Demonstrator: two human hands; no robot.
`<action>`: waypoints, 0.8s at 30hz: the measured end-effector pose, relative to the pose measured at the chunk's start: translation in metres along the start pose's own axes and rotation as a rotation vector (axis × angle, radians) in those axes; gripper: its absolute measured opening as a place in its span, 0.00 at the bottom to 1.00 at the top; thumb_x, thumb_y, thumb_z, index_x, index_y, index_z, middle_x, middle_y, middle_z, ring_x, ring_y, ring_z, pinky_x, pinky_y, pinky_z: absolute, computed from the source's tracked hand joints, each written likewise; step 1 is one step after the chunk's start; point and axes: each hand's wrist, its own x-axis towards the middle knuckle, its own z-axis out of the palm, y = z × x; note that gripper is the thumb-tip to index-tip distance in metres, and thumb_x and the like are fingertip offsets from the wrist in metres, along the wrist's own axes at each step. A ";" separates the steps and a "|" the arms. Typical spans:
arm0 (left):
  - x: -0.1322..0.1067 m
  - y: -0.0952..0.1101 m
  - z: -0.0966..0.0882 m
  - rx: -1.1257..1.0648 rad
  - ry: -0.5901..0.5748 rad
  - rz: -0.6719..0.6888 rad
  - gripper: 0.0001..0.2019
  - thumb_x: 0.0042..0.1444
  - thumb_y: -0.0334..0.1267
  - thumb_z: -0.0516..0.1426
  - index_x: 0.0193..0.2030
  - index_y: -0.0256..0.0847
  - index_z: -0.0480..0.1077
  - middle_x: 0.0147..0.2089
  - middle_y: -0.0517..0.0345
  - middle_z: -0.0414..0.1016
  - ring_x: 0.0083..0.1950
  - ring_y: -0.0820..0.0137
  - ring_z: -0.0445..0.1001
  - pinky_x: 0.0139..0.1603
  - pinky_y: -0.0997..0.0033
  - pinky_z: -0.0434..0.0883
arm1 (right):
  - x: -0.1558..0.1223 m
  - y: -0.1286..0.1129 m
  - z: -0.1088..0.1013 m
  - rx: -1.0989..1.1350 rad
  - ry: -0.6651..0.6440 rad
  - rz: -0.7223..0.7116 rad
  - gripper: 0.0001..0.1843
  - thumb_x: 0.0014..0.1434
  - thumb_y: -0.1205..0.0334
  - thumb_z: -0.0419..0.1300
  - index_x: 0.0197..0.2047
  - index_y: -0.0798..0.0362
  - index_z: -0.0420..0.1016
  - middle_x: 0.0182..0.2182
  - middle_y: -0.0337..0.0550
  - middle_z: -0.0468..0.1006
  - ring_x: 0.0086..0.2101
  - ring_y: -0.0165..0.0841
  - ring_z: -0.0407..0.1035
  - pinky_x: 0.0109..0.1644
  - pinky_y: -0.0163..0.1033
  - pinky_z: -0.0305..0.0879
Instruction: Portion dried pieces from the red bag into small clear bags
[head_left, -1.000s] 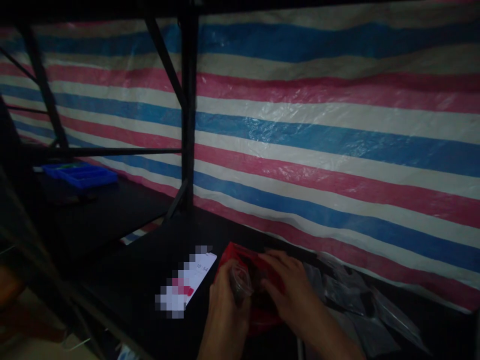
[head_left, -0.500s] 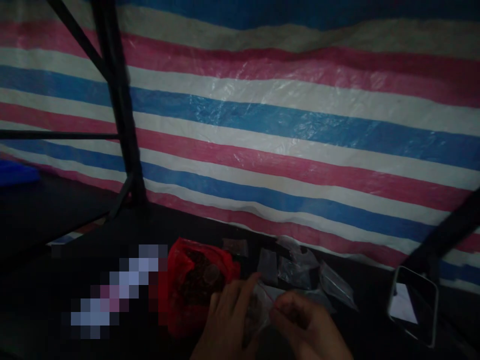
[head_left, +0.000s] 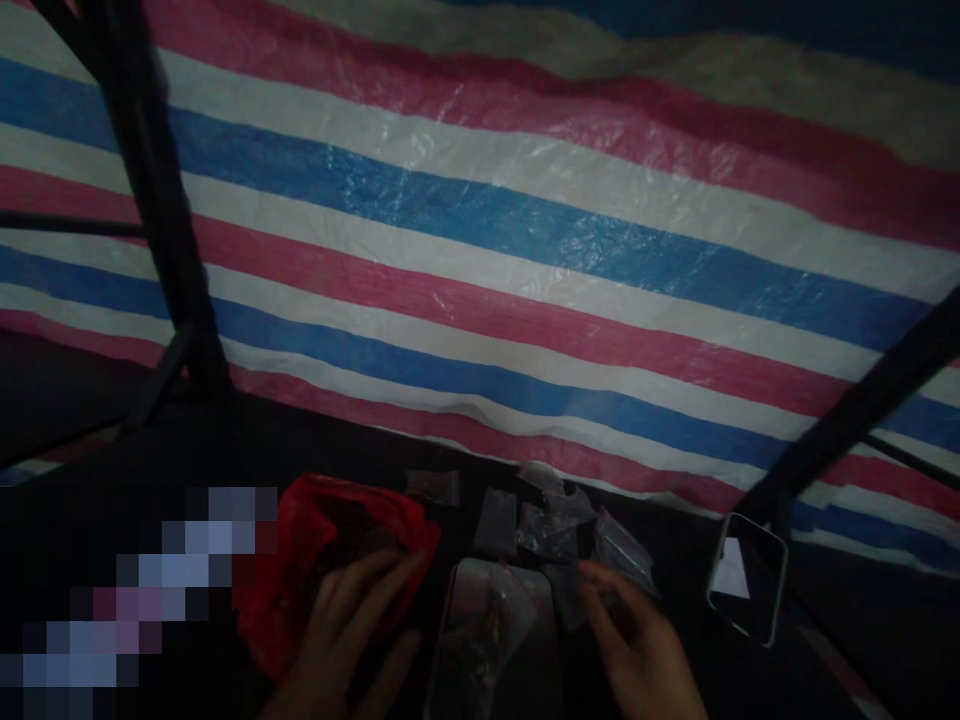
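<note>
My left hand [head_left: 352,630] lies with its fingers stretched out on the right side of a red plastic bag [head_left: 289,570] with dark contents. Between my hands, a small clear bag [head_left: 491,610] with dark bits inside rests on a grey tray-like plate [head_left: 525,680]. My right hand [head_left: 637,645] hovers just right of the plate. Its fingers are loosely apart, holding nothing I can see. They reach close to several small clear bags [head_left: 555,525] lying on the dark shelf [head_left: 315,450].
A striped red, white and blue tarp [head_left: 525,280] hangs close behind the shelf. Black frame posts stand at the left [head_left: 161,220] and right [head_left: 847,420]. A phone [head_left: 746,575] leans at the right. A blurred lit screen [head_left: 150,590] lies at the left.
The view has swung right and down. The small clear bag that both hands held now lies on the grey plate. My left hand moved onto the red bag; my right hand moved away to the right.
</note>
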 end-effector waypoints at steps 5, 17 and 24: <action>-0.007 -0.042 -0.029 0.077 0.078 -0.046 0.21 0.72 0.45 0.53 0.70 0.62 0.64 0.63 0.54 0.73 0.63 0.58 0.75 0.58 0.56 0.82 | -0.009 -0.017 0.007 0.005 0.110 -0.085 0.23 0.61 0.38 0.61 0.41 0.47 0.87 0.43 0.49 0.89 0.46 0.46 0.84 0.51 0.43 0.80; -0.035 -0.067 -0.076 0.019 0.091 -0.061 0.20 0.71 0.39 0.54 0.67 0.58 0.68 0.57 0.54 0.78 0.58 0.60 0.81 0.55 0.61 0.83 | -0.045 -0.055 0.037 -0.096 0.012 -0.332 0.14 0.67 0.46 0.62 0.40 0.43 0.87 0.39 0.46 0.86 0.41 0.41 0.83 0.45 0.40 0.79; -0.026 -0.063 -0.077 0.051 0.103 -0.027 0.18 0.71 0.38 0.54 0.65 0.57 0.67 0.57 0.56 0.79 0.58 0.63 0.81 0.57 0.65 0.82 | -0.041 -0.047 0.026 -0.170 0.010 -0.280 0.15 0.66 0.48 0.60 0.42 0.43 0.87 0.43 0.47 0.86 0.46 0.45 0.81 0.53 0.48 0.77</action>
